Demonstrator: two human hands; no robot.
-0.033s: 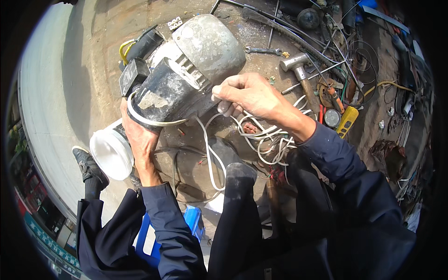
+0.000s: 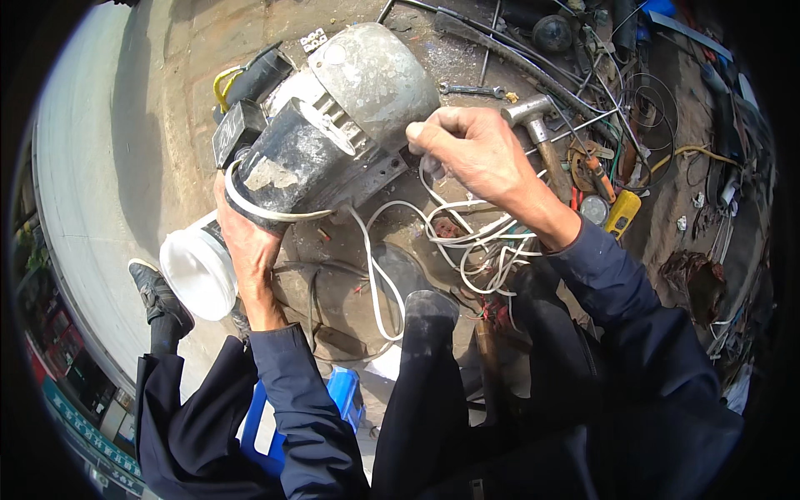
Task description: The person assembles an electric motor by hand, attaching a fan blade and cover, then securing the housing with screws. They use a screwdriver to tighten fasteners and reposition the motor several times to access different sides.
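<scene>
An electric motor [image 2: 372, 87] with a scuffed grey rounded cover lies on the ground, a worn black cylinder [image 2: 292, 162] along its near side. My left hand [image 2: 247, 233] grips the near end of that black cylinder, its fingers partly hidden behind it. A white cable [image 2: 275, 216] loops around this end, beside my hand, and more of it lies coiled to the right. Just right of the motor, my right hand [image 2: 487, 158] is closed in a pinch. A strand of the white cable rises into its fingers; the fingertips are partly hidden.
A white bucket [image 2: 198, 273] stands beside my left wrist. To the right lie a hammer [image 2: 533, 121], a wrench [image 2: 472, 90], a yellow tool [image 2: 622, 214] and tangled wires and rods. Another person's shoe [image 2: 158, 292] is at left, near a blue stool [image 2: 346, 396].
My right hand has moved right and slightly away from the motor, baring the motor's base edge. The white cable near its fingers has shifted. My left hand stays on the black cylinder.
</scene>
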